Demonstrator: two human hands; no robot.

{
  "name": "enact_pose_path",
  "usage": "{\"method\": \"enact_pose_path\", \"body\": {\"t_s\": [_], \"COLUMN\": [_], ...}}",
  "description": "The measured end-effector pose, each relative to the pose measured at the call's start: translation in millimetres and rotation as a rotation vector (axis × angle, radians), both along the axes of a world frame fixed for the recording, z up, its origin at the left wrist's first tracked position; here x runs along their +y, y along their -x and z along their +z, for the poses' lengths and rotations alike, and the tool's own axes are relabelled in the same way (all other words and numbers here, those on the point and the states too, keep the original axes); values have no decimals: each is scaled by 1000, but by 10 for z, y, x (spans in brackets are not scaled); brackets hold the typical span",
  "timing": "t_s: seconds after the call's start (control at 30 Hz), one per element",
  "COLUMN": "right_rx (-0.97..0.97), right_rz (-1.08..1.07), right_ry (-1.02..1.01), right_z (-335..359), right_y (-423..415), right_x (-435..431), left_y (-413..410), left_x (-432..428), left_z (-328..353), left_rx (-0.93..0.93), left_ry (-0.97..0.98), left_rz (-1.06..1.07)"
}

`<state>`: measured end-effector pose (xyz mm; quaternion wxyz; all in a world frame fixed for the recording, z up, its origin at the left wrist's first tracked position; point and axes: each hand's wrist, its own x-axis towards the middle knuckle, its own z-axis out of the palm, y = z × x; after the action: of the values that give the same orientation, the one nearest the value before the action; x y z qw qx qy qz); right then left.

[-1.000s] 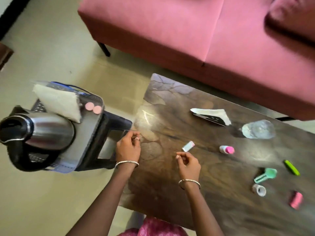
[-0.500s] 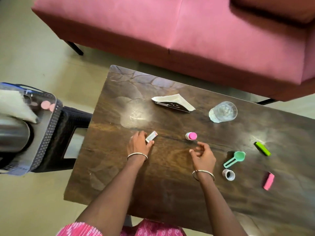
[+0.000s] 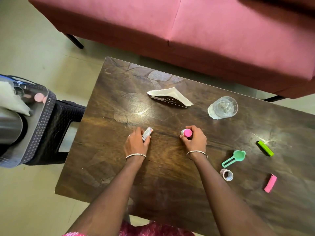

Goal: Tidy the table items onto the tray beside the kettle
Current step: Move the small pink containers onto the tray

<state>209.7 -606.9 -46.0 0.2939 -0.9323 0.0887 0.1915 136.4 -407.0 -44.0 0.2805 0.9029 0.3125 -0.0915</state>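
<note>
The tray (image 3: 40, 120) is seen at the far left, off the table (image 3: 109, 164) on a dark stool (image 3: 66, 116), with the kettle (image 3: 10, 126) standing on it and two pink discs (image 3: 40, 97) and a white cloth (image 3: 10, 101) already there. Right of the tray, on the table, the left hand (image 3: 136, 143) is closed around a small white packet (image 3: 147, 133). Further right, the right hand (image 3: 194, 139) is clamped on a pink-capped bottle (image 3: 187, 132); both items appear to rest on the wood. The step in hand is judged to be a double pick-up. Well right of the tray, a napkin holder (image 3: 170, 98), glass (image 3: 223, 108), green scoop (image 3: 234, 158), tape roll (image 3: 226, 174), green clip (image 3: 265, 148) and pink clip (image 3: 270, 183) lie untouched. Next, both items would need lifting and carrying left to a bare part of the tray beside the kettle.
</note>
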Motion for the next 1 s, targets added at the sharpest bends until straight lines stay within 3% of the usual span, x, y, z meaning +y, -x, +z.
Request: {"method": "enact_pose_path", "body": {"t_s": [0.13, 0.3, 0.47, 0.77, 1.0], "right_rx": [-38, -49, -13, 27, -7], "right_rz": [-20, -97, -63, 64, 173], "right_ry": [-64, -270, -303, -354, -459], "right_z": [90, 347, 505, 744, 779], "right_y": [53, 268, 506, 798, 848], "right_x": [128, 468, 1015, 2652, 3919], "left_y": [139, 407, 584, 790, 835], "left_x": [122, 451, 1023, 2583, 3600], "left_z": [66, 220, 425, 741, 603], "left_rx": [-133, -224, -280, -251, -142], "left_ry": [187, 215, 221, 87, -66], "left_rz": [162, 250, 353, 464, 563]}}
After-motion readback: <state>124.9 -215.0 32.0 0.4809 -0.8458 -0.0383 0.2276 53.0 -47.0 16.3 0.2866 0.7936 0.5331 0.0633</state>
